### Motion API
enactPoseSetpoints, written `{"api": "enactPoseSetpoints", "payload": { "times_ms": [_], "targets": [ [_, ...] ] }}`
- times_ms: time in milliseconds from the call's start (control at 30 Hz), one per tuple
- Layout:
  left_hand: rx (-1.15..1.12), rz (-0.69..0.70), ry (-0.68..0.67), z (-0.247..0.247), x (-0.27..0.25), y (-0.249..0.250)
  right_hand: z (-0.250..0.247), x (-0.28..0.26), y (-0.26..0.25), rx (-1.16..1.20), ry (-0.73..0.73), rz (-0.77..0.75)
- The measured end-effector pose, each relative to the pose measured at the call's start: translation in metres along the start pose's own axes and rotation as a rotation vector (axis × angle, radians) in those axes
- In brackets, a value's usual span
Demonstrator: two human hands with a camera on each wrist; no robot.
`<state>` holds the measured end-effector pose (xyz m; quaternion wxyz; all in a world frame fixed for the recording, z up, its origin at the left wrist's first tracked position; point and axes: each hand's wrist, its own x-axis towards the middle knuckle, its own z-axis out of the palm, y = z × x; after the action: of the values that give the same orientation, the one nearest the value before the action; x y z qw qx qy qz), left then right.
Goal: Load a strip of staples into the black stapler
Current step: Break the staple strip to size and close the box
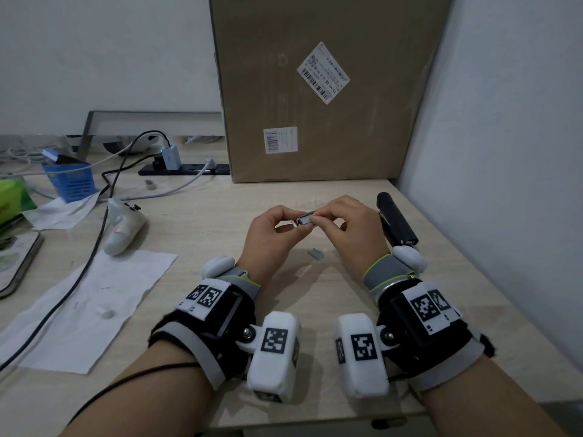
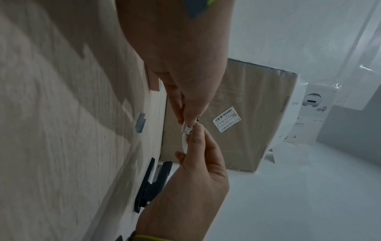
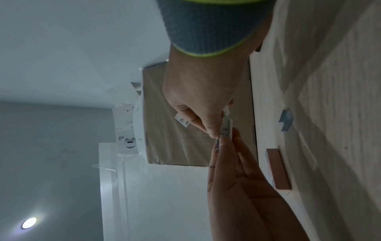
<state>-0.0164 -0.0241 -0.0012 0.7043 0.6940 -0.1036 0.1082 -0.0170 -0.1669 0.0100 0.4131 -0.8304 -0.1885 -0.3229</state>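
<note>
Above the middle of the table, both hands hold a small white staple box [image 1: 302,220] between them. My left hand [image 1: 291,221] pinches its left end and my right hand [image 1: 316,218] pinches its right end, where a grey metal edge shows. The left wrist view has the box [image 2: 186,130] between fingertips; in the right wrist view the box [image 3: 226,126] is seen edge-on. The black stapler [image 1: 396,219] lies swung open on the table right of my right hand, and shows again as the stapler [image 2: 152,181]. A short loose staple strip [image 1: 316,253] lies on the table below the hands.
A large cardboard box [image 1: 325,89] stands against the wall behind the hands. A wall [image 1: 504,152] is close on the right. Paper [image 1: 82,304], a white controller [image 1: 124,227], cables and a blue box [image 1: 71,179] sit to the left. A flat pinkish box [image 3: 278,169] lies near the hands.
</note>
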Motion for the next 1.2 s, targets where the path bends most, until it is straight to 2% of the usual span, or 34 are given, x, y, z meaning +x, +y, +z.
{"api": "enactPoseSetpoints", "payload": {
  "times_ms": [267,367,400,500,667,800,967,1067,1200],
  "targets": [
    [-0.019,-0.018,0.023,0.0,0.001,-0.001,0.001,-0.001,0.001,-0.039,0.071,0.038],
    [-0.041,-0.029,0.019,-0.001,0.001,-0.001,-0.003,0.003,0.009,-0.124,0.219,0.096],
    [-0.05,-0.033,0.017,-0.001,0.001,-0.001,-0.005,0.004,0.01,-0.102,0.256,0.163],
    [-0.092,-0.051,0.005,-0.002,0.001,0.0,-0.005,0.004,0.012,0.16,0.198,0.446],
    [-0.105,-0.08,-0.037,-0.003,0.001,0.001,-0.004,0.003,0.006,0.558,0.199,0.531],
    [-0.082,-0.108,-0.115,-0.001,-0.002,0.002,-0.006,0.001,-0.001,0.66,0.122,0.439],
    [-0.121,-0.178,-0.19,-0.003,-0.005,0.003,-0.001,-0.001,-0.002,0.53,-0.004,0.366],
    [-0.295,-0.267,-0.268,0.0,-0.007,0.005,-0.001,-0.004,0.002,0.433,-0.076,0.321],
    [-0.448,-0.369,-0.19,-0.001,-0.005,0.009,0.002,-0.004,0.004,0.358,-0.175,0.25]
  ]
}}
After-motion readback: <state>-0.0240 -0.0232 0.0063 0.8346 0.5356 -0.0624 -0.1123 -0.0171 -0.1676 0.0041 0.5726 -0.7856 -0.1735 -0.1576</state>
